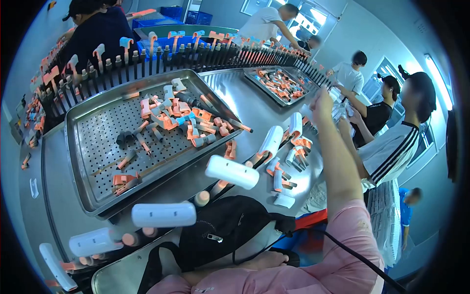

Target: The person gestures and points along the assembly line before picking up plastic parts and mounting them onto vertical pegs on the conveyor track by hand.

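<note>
My right hand is stretched far forward over the table's right side, fingers closed. Whether it holds a small whitish piece beside it cannot be made out. My left hand lies low near my lap, next to a black bag; its fingers are mostly hidden. Below my right forearm lies a small group of orange-and-white plastic pieces on the metal table. Nearer to me, white curved plastic covers sit on a row of pegs. A perforated metal tray holds many orange, white and dark pieces.
A second metal tray of similar pieces stands farther back. A curved line of dark pegs with coloured pieces runs behind both trays. Several people work around the line; one in a striped sleeve sits close on the right, near clear plastic bags.
</note>
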Demonstrator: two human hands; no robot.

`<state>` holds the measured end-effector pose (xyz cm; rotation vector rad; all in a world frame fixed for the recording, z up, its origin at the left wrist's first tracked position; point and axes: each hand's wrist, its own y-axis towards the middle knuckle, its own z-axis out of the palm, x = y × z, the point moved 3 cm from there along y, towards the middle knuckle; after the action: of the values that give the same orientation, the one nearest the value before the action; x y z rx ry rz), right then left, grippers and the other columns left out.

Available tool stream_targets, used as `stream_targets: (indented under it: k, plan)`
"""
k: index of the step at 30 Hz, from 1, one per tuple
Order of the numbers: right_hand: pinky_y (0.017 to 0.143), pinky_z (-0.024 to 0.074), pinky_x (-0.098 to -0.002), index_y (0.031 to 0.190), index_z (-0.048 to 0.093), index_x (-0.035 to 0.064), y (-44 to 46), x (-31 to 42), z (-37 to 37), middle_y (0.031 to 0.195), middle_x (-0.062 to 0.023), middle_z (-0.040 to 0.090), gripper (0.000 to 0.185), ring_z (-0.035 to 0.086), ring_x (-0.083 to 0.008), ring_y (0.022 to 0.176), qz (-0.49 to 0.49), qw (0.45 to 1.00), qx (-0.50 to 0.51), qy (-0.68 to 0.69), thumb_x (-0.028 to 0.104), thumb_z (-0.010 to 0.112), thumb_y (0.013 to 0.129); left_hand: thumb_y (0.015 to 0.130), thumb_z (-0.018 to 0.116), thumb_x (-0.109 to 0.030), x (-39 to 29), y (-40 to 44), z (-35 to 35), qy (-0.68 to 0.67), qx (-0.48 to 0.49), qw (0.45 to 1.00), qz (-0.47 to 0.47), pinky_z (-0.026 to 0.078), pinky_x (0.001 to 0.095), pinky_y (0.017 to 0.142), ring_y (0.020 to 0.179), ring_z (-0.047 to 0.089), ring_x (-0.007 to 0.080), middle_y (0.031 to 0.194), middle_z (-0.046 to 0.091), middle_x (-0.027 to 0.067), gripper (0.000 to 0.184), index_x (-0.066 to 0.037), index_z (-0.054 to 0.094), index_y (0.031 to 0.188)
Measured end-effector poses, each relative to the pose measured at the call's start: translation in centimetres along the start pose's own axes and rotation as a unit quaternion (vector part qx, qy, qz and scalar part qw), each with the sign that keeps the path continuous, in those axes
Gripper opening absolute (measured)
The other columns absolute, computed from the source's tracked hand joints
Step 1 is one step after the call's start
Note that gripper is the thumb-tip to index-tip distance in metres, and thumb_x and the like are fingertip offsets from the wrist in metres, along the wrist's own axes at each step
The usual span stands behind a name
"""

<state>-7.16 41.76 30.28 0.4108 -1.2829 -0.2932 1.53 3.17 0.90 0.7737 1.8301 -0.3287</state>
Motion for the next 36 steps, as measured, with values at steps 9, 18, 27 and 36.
stream_targets:
  k: [9,18,27,36]
  plan:
    - [0.037,0.0170,-0.0271,0.060,0.034,0.0155,2.5,4.0,1.0,0.050,0.0037,0.026,0.040,0.022,-0.0094,0.039,0.025,0.996,0.036,0.076,0.039,0.047,0.090,0.090,0.041,-0.027,-0.8,-0.3,-0.8,0.036,0.023,0.999,0.005,0.047,0.0426,0.070,0.086,0.058,0.0324,0.089,0.059,0.0149,0.028,-0.004,0.050,0.103]
    - [0.036,0.0193,-0.0255,0.060,0.036,0.0156,0.5,1.7,0.6,0.049,0.0039,0.025,0.038,0.024,-0.0097,0.038,0.055,0.996,0.065,0.017,0.036,0.049,0.089,0.090,0.042,-0.027,-0.4,-0.2,-0.3,0.050,0.019,0.999,-0.003,0.048,0.0410,0.072,0.087,0.059,0.0306,0.090,0.059,0.0150,0.028,-0.005,0.051,0.104]
    - [0.034,0.0190,-0.0256,0.060,0.036,0.0160,0.7,-1.6,-0.3,0.046,0.0041,0.026,0.038,0.026,-0.0098,0.035,0.063,0.998,-0.009,0.013,0.037,0.051,0.088,0.089,0.042,-0.025,0.3,0.0,0.1,0.012,0.013,1.000,0.022,0.047,0.0400,0.072,0.083,0.058,0.0316,0.087,0.059,0.0151,0.026,-0.003,0.052,0.099]
    - [0.034,0.0180,-0.0266,0.060,0.034,0.0159,3.0,3.7,0.6,0.047,0.0045,0.026,0.040,0.024,-0.0099,0.035,0.008,0.997,0.028,0.071,0.038,0.048,0.090,0.088,0.042,-0.024,1.3,0.3,1.2,0.029,-0.033,0.997,0.055,0.047,0.0394,0.073,0.087,0.058,0.0309,0.087,0.059,0.0147,0.027,-0.003,0.052,0.100]
